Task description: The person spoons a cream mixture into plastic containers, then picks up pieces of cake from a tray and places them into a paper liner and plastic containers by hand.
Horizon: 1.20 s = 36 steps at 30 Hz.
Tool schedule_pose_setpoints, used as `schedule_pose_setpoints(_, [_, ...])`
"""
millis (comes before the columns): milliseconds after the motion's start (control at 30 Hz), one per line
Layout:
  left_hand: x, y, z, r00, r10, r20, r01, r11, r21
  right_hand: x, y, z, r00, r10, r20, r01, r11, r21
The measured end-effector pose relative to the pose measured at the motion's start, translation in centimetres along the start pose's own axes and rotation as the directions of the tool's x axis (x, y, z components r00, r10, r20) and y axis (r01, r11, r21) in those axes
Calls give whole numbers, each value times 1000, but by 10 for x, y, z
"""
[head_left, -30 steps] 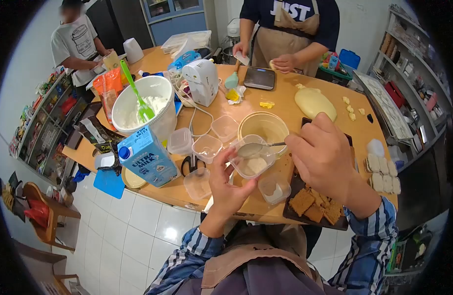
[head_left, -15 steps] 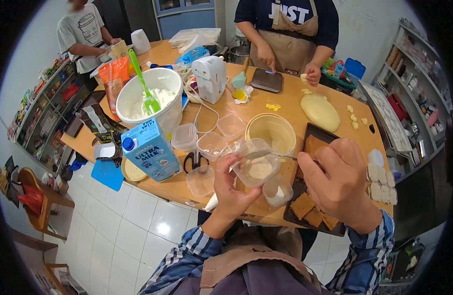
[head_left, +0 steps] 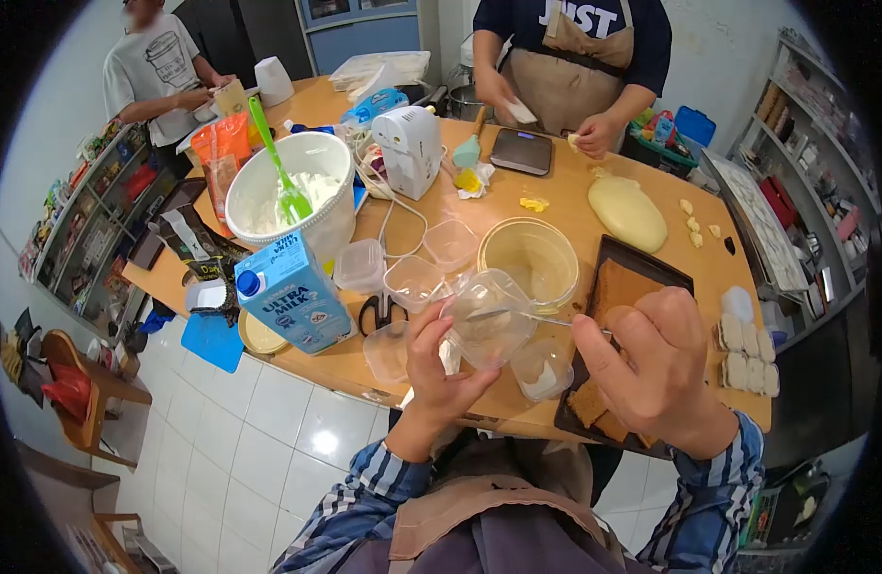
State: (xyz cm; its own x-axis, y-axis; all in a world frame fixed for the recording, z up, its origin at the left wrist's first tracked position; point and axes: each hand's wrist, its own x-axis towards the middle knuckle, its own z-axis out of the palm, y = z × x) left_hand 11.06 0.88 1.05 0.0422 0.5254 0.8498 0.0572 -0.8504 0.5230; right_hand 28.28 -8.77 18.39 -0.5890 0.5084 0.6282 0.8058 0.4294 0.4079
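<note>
My left hand (head_left: 439, 368) is closed around a small clear plastic container (head_left: 506, 335), tilted above the table's front edge. My right hand (head_left: 651, 368) pinches the thin handle of a metal spoon (head_left: 554, 320), whose other end reaches into that container. What lies in the container is hard to make out through its wall. Behind it stands a round cream-coloured tub (head_left: 567, 287). Beneath my hands are another small clear container (head_left: 542, 371) with something white in it and a dark baking tray (head_left: 685, 279) of brown cake pieces (head_left: 627, 287).
On the left stand a milk carton (head_left: 297, 301) and a white bowl (head_left: 340, 225) holding white cream and a green spatula (head_left: 290, 196). Scissors (head_left: 379, 314) lie near several clear containers (head_left: 359, 266). Across the table, a co-worker (head_left: 584, 77) handles dough (head_left: 628, 215) by a scale (head_left: 522, 153).
The container in my left hand has tipped, and its pale contents show less clearly. The spoon has shifted with it. Across the table, the co-worker's hand has left the scale and holds something white.
</note>
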Motion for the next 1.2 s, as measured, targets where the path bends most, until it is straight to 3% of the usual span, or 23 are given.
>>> schedule_pose_setpoints(300, [1,0,2,999,45,5,-45,998,44,-3,-2,-4,1000,5,-2,-5,1000,8])
schedule_pose_setpoints(500, [8,15,-3,990,-110,87,101,990,102,-7,0,-4,1000,11,17,-10,999,-39])
schedule_pose_setpoints(600, [15,26,-9,981,-131,143,99,972,213,-8,-1,-3,1000,5,0,-5,999,-46])
schedule_pose_setpoints(800, [15,29,-11,980,-143,142,103,961,256,-10,-3,-5,1000,28,-11,-28,999,-32])
schedule_pose_setpoints(1000, [16,30,-13,975,-165,149,125,962,244,-15,-2,-4,999,43,-6,-43,998,-36])
schedule_pose_setpoints(1200, [14,32,-12,938,-306,162,286,948,136,-20,2,2,995,101,-15,-101,995,1])
